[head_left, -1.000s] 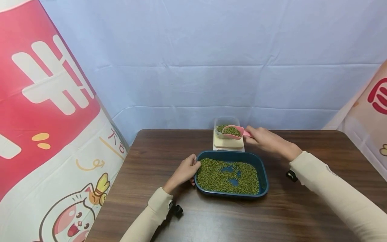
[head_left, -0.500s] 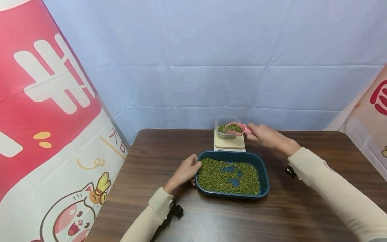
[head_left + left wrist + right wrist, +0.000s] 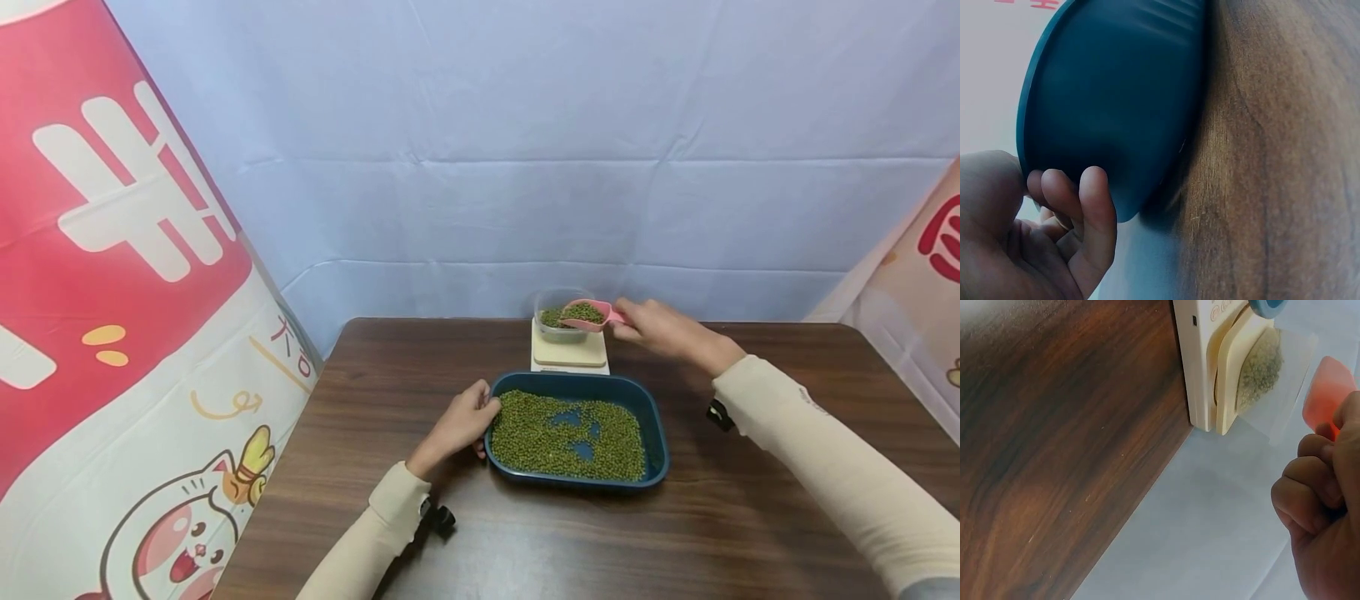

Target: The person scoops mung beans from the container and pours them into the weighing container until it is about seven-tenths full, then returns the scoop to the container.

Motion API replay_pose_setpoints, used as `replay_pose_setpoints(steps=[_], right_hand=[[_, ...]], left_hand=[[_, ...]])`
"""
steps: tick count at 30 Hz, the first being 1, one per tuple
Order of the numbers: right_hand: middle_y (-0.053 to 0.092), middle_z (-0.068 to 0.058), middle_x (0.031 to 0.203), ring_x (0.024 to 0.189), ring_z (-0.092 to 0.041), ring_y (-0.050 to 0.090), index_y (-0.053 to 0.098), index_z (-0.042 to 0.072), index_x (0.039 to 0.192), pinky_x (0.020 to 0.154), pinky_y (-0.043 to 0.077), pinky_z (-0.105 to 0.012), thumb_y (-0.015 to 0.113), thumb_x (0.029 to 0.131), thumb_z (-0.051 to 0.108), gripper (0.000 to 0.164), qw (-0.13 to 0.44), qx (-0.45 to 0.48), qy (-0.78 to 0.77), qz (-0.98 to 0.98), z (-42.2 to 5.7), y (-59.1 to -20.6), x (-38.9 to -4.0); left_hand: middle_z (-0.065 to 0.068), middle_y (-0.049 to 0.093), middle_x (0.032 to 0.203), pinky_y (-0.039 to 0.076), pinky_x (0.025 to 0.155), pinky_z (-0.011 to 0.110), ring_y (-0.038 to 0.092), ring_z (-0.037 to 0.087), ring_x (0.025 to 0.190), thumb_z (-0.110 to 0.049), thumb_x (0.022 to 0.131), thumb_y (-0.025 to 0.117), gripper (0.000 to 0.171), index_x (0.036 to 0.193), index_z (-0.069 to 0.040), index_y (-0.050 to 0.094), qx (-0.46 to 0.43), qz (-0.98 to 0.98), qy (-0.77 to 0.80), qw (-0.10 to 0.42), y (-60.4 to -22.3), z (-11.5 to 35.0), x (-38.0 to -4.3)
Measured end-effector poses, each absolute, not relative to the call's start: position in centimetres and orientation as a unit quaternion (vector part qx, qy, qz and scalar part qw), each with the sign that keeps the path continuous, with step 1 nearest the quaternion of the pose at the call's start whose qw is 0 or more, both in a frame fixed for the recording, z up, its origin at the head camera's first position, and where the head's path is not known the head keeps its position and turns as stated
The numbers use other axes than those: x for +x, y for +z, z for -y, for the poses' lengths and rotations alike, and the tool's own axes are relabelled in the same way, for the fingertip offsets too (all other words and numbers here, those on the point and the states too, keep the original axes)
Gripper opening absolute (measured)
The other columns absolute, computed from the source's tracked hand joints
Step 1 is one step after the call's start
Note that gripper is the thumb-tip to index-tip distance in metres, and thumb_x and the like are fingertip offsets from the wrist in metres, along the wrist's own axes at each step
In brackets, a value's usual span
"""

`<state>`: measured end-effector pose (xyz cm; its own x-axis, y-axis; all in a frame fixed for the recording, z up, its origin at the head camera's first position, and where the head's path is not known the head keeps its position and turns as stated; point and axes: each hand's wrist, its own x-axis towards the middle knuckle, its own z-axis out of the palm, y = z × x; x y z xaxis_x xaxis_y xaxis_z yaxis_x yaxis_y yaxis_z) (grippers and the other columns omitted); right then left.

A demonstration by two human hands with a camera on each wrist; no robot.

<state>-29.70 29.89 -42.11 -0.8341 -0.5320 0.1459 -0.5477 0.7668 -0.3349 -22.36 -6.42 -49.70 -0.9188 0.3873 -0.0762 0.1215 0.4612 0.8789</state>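
My right hand grips the handle of a pink scoop that carries green mung beans. The scoop is over the right side of a clear plastic container, which has mung beans in its bottom. That container stands on a kitchen scale with a cream platform. In the right wrist view the scoop is apart from the container, above its rim. My left hand pinches the left rim of a blue tray spread with mung beans; in the left wrist view, fingers touch the tray's outer wall.
A dark wooden table bears everything, and the scale sits near its back edge. Behind hangs a pale cloth. A printed red and white cloth stands at the left. The tray lies just in front of the scale.
The right hand has raised the scoop slightly and shifted it a little to the right over the container. The left hand and tray look the same.
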Motion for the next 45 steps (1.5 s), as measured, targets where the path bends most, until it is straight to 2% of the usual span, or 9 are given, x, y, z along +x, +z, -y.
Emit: replay_pose_setpoints(steps=[10, 26, 35, 45], right_hand=[[0.042, 0.000, 0.063, 0.049, -0.011, 0.038, 0.051, 0.010, 0.094, 0.042, 0.036, -0.025, 0.056, 0.097, 0.021, 0.013, 0.027, 0.300, 0.164, 0.939, -29.9, -42.0, -30.6], [0.042, -0.001, 0.062, 0.050, -0.011, 0.037, 0.055, 0.006, 0.097, 0.044, 0.034, -0.025, 0.057, 0.097, 0.016, 0.010, 0.002, 0.295, 0.160, 0.942, -29.2, -41.1, -31.1], [0.039, 0.000, 0.062, 0.050, -0.011, 0.034, 0.050, 0.008, 0.088, 0.044, 0.030, -0.024, 0.057, 0.096, 0.014, 0.012, 0.000, 0.295, 0.155, 0.943, -29.1, -40.5, -31.1], [0.037, -0.001, 0.061, 0.050, -0.011, 0.031, 0.049, 0.010, 0.086, 0.045, 0.027, -0.024, 0.056, 0.097, 0.017, 0.015, 0.003, 0.295, 0.136, 0.946, -29.1, -40.1, -31.1]], left_hand=[[0.008, 0.049, 0.054, 0.056, 0.039, 0.036, 0.058, 0.025, 0.039, -0.024, 0.103, 0.042, 0.022, 0.088, -0.007, 0.040, 0.154, -0.843, 0.496, 0.139, -49.6, 6.5, -22.4], [0.008, 0.050, 0.054, 0.056, 0.038, 0.037, 0.058, 0.024, 0.039, -0.025, 0.102, 0.042, 0.022, 0.088, -0.008, 0.041, 0.150, -0.845, 0.494, 0.140, -49.7, 6.4, -22.5], [0.009, 0.049, 0.055, 0.057, 0.041, 0.037, 0.058, 0.025, 0.040, -0.028, 0.102, 0.042, 0.024, 0.089, -0.008, 0.039, 0.154, -0.839, 0.502, 0.146, -49.9, 6.5, -22.5], [0.009, 0.050, 0.054, 0.056, 0.038, 0.037, 0.057, 0.024, 0.038, -0.025, 0.102, 0.043, 0.023, 0.088, -0.008, 0.040, 0.151, -0.838, 0.505, 0.142, -50.0, 6.5, -22.5]])
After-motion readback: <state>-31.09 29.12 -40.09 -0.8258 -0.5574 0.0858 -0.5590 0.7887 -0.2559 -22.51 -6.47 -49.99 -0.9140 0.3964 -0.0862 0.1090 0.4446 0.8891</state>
